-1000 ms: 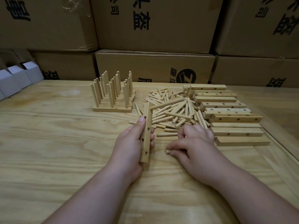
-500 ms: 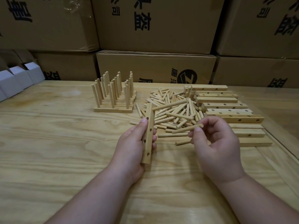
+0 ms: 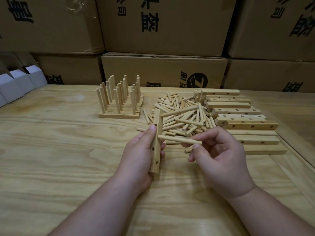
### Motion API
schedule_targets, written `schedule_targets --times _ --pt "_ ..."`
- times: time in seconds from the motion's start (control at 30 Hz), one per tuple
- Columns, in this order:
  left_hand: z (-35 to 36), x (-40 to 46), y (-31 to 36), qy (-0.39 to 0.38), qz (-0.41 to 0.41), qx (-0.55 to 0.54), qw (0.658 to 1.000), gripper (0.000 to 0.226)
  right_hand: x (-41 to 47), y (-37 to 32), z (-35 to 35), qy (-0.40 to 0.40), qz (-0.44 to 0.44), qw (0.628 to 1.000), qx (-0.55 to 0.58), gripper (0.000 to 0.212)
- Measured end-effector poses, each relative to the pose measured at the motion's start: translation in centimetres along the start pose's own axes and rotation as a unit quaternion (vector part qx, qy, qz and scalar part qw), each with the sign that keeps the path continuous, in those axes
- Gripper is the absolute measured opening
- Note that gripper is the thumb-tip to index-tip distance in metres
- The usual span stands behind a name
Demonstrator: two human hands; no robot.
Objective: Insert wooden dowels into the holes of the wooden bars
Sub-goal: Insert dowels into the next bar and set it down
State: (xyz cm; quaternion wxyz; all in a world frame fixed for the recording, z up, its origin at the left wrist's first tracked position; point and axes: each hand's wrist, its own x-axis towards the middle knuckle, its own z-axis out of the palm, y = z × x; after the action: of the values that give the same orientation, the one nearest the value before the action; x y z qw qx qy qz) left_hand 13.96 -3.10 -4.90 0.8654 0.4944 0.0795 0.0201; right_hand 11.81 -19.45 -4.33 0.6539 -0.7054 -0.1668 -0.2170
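Observation:
My left hand (image 3: 141, 154) grips a wooden bar (image 3: 156, 143) held nearly upright, its row of holes facing right. My right hand (image 3: 219, 155) pinches a wooden dowel (image 3: 179, 139) that lies horizontal, its left tip touching the bar's hole side near the middle. Behind my hands is a loose pile of dowels (image 3: 182, 114). To the right lie several bars with holes in a stack (image 3: 242, 116). At the back left, several bars stand together with dowels upright in them (image 3: 119, 97).
All of it rests on a light wooden table (image 3: 59, 150), with a raised seam along its right side. Brown cardboard boxes (image 3: 163, 70) wall off the back. Small white boxes (image 3: 18, 82) sit at the far left edge.
My right hand picked a dowel from the table, lifted it and carried it left until its tip met the bar. My left hand raised the bar slightly.

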Motion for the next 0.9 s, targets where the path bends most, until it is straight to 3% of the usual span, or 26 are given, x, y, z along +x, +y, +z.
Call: schedule_targets --times 0.13,0.33,0.53,0.77,0.9 --pt "0.03 -0.07 0.23 0.008 -0.012 -0.014 1.0 0.033 0.18 0.15 -0.27 -0.003 0.015 1.0 -0.024 0.02" --pt "-0.03 0.02 0.27 0.021 -0.021 -0.018 0.999 0.03 0.2 -0.07 -0.17 0.013 0.019 1.0 -0.002 0.009" --pt "0.09 0.18 0.1 0.022 -0.051 -0.052 0.997 0.031 0.31 0.27 -0.25 0.056 0.016 0.998 -0.017 0.018" --pt "-0.15 -0.18 -0.37 -0.091 -0.01 0.039 0.995 0.042 0.51 0.07 -0.29 0.082 0.039 0.996 -0.012 0.017" --pt "-0.12 -0.18 -0.36 -0.098 -0.013 0.039 0.994 0.041 0.79 -0.22 -0.24 0.037 0.093 0.993 0.057 0.022"
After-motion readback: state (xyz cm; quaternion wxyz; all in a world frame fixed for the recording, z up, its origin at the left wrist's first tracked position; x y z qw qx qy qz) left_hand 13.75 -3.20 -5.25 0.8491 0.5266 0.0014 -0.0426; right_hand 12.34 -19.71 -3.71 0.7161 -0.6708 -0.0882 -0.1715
